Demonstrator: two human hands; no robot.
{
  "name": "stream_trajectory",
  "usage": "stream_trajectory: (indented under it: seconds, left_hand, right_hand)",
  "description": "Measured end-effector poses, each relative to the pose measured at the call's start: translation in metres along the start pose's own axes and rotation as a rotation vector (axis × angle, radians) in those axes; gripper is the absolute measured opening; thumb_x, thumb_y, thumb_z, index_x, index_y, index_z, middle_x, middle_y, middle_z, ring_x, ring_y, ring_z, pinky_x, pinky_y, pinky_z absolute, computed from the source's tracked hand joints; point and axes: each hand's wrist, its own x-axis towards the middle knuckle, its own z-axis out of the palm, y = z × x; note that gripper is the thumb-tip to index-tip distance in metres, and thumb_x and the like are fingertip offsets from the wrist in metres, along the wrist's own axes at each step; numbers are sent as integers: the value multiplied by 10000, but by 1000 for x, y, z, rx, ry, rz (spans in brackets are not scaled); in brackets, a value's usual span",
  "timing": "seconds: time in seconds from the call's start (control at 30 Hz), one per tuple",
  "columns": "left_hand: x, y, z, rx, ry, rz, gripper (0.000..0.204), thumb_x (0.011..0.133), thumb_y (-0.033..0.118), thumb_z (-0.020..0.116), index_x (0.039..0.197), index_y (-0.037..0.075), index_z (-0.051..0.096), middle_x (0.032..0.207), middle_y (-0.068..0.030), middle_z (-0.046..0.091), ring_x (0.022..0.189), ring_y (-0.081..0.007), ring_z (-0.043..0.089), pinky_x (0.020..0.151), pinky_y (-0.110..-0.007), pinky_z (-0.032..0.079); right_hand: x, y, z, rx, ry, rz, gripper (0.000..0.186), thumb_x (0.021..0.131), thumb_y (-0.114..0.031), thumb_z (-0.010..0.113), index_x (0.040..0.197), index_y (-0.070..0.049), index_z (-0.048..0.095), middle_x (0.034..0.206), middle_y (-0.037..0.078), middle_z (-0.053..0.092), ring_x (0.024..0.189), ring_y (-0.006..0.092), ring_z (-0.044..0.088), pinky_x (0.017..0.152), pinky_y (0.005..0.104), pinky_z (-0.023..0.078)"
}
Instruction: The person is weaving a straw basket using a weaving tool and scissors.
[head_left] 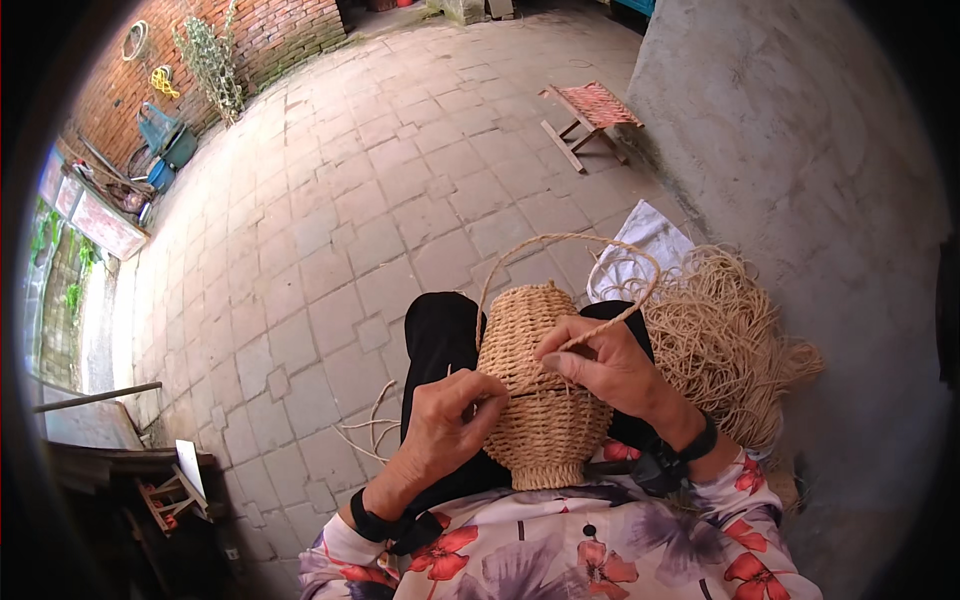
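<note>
A tan woven basket (528, 340), wide in the middle and narrower at both ends, lies across my lap between my knees. A dark line crosses its middle. My right hand (612, 370) pinches a tan twisted cord (640, 303) against the basket's right side. From there the cord arcs up over the basket's far end and comes down along its left side. My left hand (452, 412) is at the basket's left side, its fingers curled in a pinch; whatever is between them is hidden. Loose strands (375, 425) trail left of my left forearm.
A big tangled heap of tan cord (730, 340) sits by my right knee, with a white sack (645, 245) behind it. Farther off stands a low folding stool (592, 115) beside the grey wall (790, 130). Dark wooden furniture (110, 470) is at lower left on the paved floor (350, 220).
</note>
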Motion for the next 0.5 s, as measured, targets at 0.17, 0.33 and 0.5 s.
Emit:
stream_trajectory:
  seconds: [0.17, 0.33, 0.5]
  left_hand:
    - [-2, -1, 2, 142, -5, 102, 142, 798, -8, 730, 917, 65, 706, 759, -58, 628, 575, -182, 598, 524, -294, 469]
    - [-1, -2, 1, 125, -40, 117, 148, 806, -4, 728, 939, 60, 710, 777, -63, 635, 589, -164, 599, 518, -291, 462]
    - [0, -11, -4, -61, -108, -77, 151, 853, 38, 718, 1003, 31, 710, 815, -80, 658, 634, -169, 621, 587, -293, 492]
  right_hand:
    - [-7, -2, -5, -310, 2, -156, 57, 916, -18, 649, 960, 16, 644, 838, 9, 625, 794, 57, 564, 700, 227, 455]
    - [-11, 5, -10, -187, 17, -92, 49, 915, -18, 631, 962, -5, 641, 793, 17, 622, 713, 71, 554, 643, 235, 451]
    - [-24, -3, -67, 658, 251, -123, 146, 988, -228, 588, 980, -82, 601, 650, -52, 467, 563, 54, 454, 516, 207, 377]
